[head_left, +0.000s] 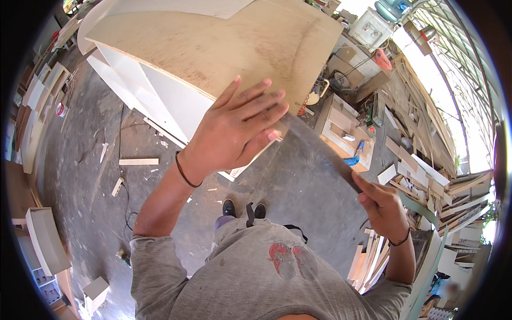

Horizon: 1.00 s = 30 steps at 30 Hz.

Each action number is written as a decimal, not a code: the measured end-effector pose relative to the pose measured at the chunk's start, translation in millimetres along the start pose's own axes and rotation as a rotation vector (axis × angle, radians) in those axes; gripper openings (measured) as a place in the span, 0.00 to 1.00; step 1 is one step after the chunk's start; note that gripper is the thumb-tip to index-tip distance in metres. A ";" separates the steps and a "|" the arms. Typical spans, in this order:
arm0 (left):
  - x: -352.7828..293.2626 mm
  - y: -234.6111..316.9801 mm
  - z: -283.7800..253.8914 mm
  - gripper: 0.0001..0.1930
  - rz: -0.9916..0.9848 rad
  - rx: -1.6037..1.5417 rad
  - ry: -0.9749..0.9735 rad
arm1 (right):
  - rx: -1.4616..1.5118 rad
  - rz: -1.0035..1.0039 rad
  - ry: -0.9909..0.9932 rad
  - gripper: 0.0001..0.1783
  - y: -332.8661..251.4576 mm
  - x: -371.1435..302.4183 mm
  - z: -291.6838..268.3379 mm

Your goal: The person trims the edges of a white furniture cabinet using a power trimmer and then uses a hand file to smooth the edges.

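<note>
My right hand (383,207) is closed around the near end of a long, flat, dark metal file (319,146), slightly smeared by motion. The file slants up and to the left, toward my left hand (226,130). That hand is raised with its fingers stretched out, and the file's far end is by its fingertips; whether they touch I cannot tell. Beyond the hands lies a large tan wooden board (240,45) with brown smudges, on top of a white panelled cabinet (160,101).
Wood offcuts (373,256) lie heaped at the right. A wooden box (341,128) with blue tools stands right of the board, below a water dispenser (370,29). On the concrete floor (176,208) are a wood strip (139,161), scraps and a dark cable (121,144).
</note>
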<state>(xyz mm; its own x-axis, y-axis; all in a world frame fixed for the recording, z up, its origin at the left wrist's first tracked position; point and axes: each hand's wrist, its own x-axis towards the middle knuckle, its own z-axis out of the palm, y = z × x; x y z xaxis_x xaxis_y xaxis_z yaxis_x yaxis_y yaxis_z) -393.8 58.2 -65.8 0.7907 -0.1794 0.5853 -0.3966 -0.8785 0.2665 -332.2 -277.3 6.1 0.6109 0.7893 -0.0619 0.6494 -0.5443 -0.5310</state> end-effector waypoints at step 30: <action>-2.4 -45.0 -29.5 0.22 -0.259 0.185 -0.135 | -0.100 -0.257 0.069 0.28 -5.3 88.3 31.6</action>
<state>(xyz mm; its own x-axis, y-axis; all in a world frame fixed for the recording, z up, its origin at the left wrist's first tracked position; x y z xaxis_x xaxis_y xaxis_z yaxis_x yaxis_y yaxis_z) -391.7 111.2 -56.6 0.9136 0.0139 0.4063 -0.0932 -0.9657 0.2425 -296.0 -195.7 -23.3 0.4478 0.8856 0.1233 0.8262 -0.3571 -0.4357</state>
